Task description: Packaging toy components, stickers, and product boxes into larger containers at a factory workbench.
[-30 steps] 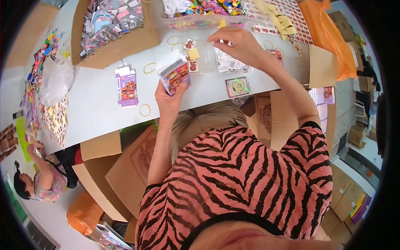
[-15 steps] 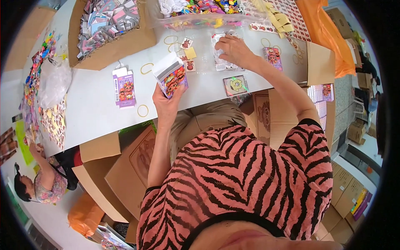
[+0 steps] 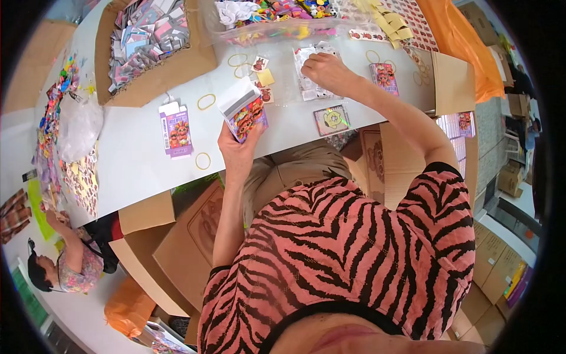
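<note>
My left hand (image 3: 236, 144) holds up a small open colourful card box (image 3: 244, 109) with its white flap raised, above the white table's (image 3: 135, 159) near edge. My right hand (image 3: 325, 72) reaches forward and presses its fingers on a clear plastic packet (image 3: 309, 85) lying on the table. Beside that packet lie small picture cards (image 3: 263, 76), a shiny square card (image 3: 331, 120) and a purple pack (image 3: 384, 76).
A purple boxed pack (image 3: 175, 130) and loose rubber bands (image 3: 203, 160) lie left of my hand. A cardboard box of packs (image 3: 153, 41) and a clear tub of colourful items (image 3: 277, 15) stand behind. Cardboard boxes (image 3: 194, 236) sit below the table. Another person (image 3: 65, 265) is at lower left.
My right hand has come down from the clear tub to the plastic packet on the table. My left hand keeps the small box raised in about the same place.
</note>
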### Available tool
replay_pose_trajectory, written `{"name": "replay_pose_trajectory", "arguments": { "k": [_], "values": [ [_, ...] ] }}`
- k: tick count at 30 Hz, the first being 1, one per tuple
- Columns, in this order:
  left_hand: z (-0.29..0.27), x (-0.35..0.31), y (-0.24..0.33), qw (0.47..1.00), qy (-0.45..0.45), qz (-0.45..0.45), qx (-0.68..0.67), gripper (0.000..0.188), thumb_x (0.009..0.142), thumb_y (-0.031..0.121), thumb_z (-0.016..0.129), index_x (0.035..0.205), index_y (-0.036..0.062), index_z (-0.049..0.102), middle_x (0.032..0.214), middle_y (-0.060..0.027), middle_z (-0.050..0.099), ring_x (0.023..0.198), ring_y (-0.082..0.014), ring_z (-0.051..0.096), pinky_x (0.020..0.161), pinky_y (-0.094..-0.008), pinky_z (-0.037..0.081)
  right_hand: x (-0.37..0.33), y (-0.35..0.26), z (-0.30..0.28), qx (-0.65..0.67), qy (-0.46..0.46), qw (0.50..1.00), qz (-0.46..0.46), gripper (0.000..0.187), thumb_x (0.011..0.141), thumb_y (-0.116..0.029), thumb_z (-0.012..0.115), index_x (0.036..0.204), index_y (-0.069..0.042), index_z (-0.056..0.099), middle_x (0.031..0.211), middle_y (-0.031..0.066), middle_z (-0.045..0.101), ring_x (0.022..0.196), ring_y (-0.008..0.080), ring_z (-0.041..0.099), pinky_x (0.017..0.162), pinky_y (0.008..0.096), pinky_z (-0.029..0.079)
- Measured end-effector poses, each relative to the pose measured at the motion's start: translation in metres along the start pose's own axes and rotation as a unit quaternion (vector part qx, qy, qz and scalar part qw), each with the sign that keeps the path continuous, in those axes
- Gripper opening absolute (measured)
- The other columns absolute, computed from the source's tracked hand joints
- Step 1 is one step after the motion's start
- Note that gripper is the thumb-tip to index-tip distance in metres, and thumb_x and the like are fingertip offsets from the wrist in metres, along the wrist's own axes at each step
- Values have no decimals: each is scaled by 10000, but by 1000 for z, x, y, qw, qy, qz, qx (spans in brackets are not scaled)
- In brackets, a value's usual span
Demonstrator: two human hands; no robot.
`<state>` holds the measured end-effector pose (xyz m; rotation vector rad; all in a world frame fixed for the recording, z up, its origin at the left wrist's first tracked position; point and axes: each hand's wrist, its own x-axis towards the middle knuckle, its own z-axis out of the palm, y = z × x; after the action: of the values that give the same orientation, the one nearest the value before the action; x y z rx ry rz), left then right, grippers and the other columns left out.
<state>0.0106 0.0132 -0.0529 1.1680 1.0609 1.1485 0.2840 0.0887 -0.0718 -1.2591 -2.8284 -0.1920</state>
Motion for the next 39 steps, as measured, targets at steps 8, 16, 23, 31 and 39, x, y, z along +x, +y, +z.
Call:
{"name": "replay_pose_trajectory", "arguments": {
  "k": [8,16,23,31,39],
  "values": [
    [-1,-1,-2,1000,-13,-2,-15,330,821,16,653,1115,-61,524,996,-99,636,864,-137,610,770,-282,528,4,13,-4,82,-74,992,68,55,734,-39,589,779,-25,562,815,77,583,849,246,586,788,335,476],
    [4,-3,-4,999,-19,-4,-41,339,821,18,654,1124,-58,522,1023,-103,633,893,-141,607,782,-290,534,2,5,0,45,-28,998,31,208,651,-31,660,841,-25,575,859,86,592,924,243,578,775,326,498],
    [5,-3,-4,999,-16,-3,-51,343,819,19,657,1128,-53,524,1023,-97,634,893,-137,606,782,-282,527,9,-5,3,-56,-77,995,-2,168,664,-42,629,817,-10,566,869,75,597,953,233,572,770,317,507],
    [3,-5,-7,999,-20,-5,-35,334,819,9,650,1127,-49,534,1015,-84,636,899,-121,595,791,-266,507,7,32,-38,346,11,904,251,114,809,-140,608,835,-31,630,793,36,642,756,128,596,691,248,460],
    [23,5,-5,991,-114,-32,-59,361,826,30,645,1162,-36,532,994,-63,641,867,-91,576,790,-241,473,-7,18,-106,651,100,710,249,105,847,-155,626,884,-56,638,795,-55,590,787,15,513,748,200,403]
  ]
}}
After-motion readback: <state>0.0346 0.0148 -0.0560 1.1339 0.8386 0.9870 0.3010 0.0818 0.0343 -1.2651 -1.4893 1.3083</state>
